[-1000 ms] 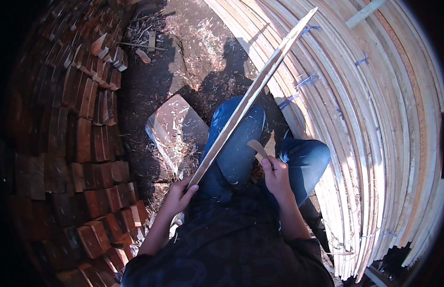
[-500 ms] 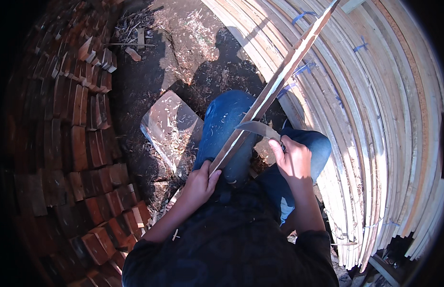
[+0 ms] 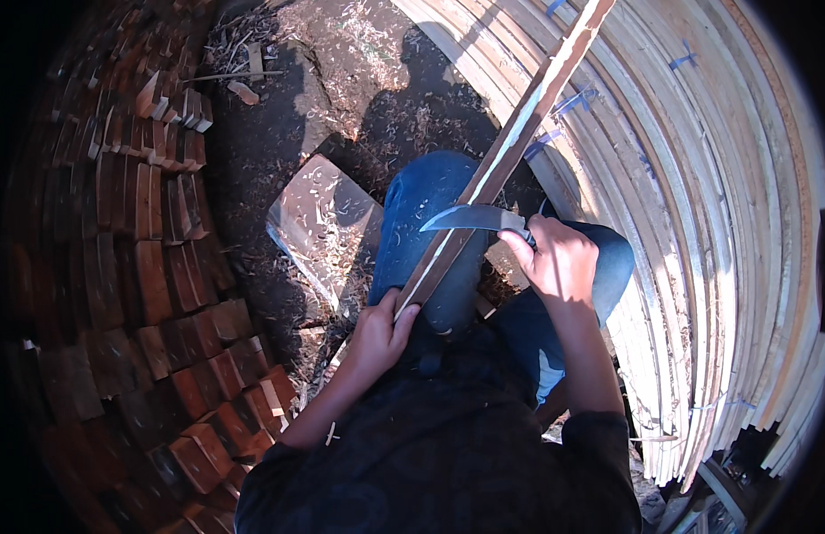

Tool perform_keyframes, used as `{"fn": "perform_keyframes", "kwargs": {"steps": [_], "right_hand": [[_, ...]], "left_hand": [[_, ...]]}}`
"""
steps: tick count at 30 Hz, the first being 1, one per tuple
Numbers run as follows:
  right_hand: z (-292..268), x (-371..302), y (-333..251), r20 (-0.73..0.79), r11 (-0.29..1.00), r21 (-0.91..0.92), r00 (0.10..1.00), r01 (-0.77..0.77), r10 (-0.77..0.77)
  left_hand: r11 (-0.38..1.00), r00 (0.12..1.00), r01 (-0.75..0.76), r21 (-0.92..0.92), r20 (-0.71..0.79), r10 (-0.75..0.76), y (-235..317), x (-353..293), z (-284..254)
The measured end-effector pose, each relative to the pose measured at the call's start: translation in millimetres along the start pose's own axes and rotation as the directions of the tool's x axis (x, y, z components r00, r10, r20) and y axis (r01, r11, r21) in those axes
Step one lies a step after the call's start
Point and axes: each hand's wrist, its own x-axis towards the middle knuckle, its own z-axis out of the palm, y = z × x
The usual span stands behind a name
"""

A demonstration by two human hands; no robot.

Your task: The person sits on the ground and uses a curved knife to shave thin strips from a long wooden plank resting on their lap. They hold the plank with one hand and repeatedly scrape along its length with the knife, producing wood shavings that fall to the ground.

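A long thin wooden slat point(image 3: 510, 151) runs diagonally from my lap up to the top right. My left hand point(image 3: 381, 334) grips its lower end, just above my knees in blue trousers point(image 3: 421, 214). My right hand point(image 3: 559, 262) is closed on the handle of a curved knife point(image 3: 470, 218). The blade points left and lies across the slat, touching its edge. The knife's handle is hidden inside my fist.
A brick wall point(image 3: 136, 267) curves along the left. Stacked pale wooden slats point(image 3: 697, 222) fill the right side, some tied with blue strips. A flat stone slab point(image 3: 323, 222) strewn with shavings lies on the dark, shaving-littered ground ahead of my knees.
My right hand brought the knife up from beside my thigh and laid the blade across the slat. My left hand kept hold of the slat's lower end throughout.
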Motion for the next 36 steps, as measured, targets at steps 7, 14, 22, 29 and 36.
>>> {"fn": "perform_keyframes", "kwargs": {"steps": [7, 14, 22, 29, 36], "right_hand": [[3, 8, 10, -0.136, 0.995, -0.077, 0.988, 0.060, -0.070], [-1, 16, 27, -0.143, 0.989, -0.136, 0.987, 0.060, -0.079], [2, 12, 18, -0.101, 0.998, -0.063, 0.995, 0.021, -0.027], [20, 4, 4, -0.131, 0.988, 0.151, 0.991, -0.019, 0.039], [14, 3, 2, -0.051, 0.993, 0.114, 0.999, 0.022, -0.017]], "left_hand": [[0.999, 0.999, -0.029, 0.016, -0.016, 0.029, -1, 4, 3], [0.999, 0.999, -0.040, -0.007, -0.005, 0.040, -2, 7, 3], [0.999, 1.000, -0.026, -0.031, 0.000, 0.026, -8, 8, 3], [0.998, 0.999, -0.032, -0.051, 0.003, 0.032, -5, 9, 0], [0.998, 0.999, -0.041, -0.047, -0.010, 0.041, -6, 9, 1]]}}
